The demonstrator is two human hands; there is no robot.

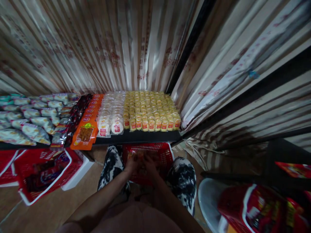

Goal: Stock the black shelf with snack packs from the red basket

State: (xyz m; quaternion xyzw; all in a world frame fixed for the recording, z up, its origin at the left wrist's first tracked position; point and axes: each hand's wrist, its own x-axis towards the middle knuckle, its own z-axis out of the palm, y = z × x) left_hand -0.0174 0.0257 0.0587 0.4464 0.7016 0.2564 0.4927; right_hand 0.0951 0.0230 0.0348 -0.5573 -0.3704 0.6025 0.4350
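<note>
Head view, looking down past the knees. Both hands low and together over a red basket (159, 152) on the floor between the legs, just below the front edge of a dark shelf (145, 137). Left hand (133, 162) and right hand (148, 164) touching or nearly so, fingers curled around something small and yellowish; blurred, so grip and item impossible to tell apart. Exact degree of closing not readable.

On the shelf, from the right: tight rows of yellow packets (150, 111) with red labels, then white round packets (112, 116), then an orange flat pack (85, 134) overhanging the edge, then dark wrappers (79, 111), then pale green-and-white bags (29, 118) at far left.

Second red basket (46, 171) with white rim at lower left on the floor, holding dark packs. Red bags (257, 207) at lower right, beside a white stool (209, 200). Striped curtain (109, 45) behind the shelf.
</note>
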